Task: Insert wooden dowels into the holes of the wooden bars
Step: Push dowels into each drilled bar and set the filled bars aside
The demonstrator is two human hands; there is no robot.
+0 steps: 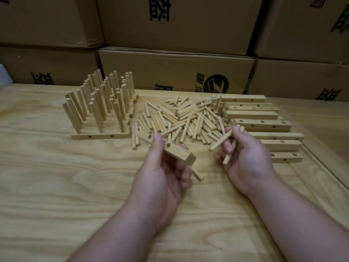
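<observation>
My left hand [166, 174] grips a short wooden bar [179, 153] above the table, thumb on top near one of its holes; a dowel [197, 173] sticks out below the bar, past my fingers. My right hand [245, 157] pinches one dowel [221, 140] between thumb and fingers, its tip pointing left toward the bar, and holds a few more dowels [229, 154] in the palm. A heap of loose dowels [181, 118] lies just beyond both hands. Bare bars with holes [260, 123] are stacked at the right.
Several bars with upright dowels [100, 110] stand in rows at the back left. The wooden table [75, 186] runs to a raised edge at the right. Stacked cardboard boxes [175, 69] wall off the back.
</observation>
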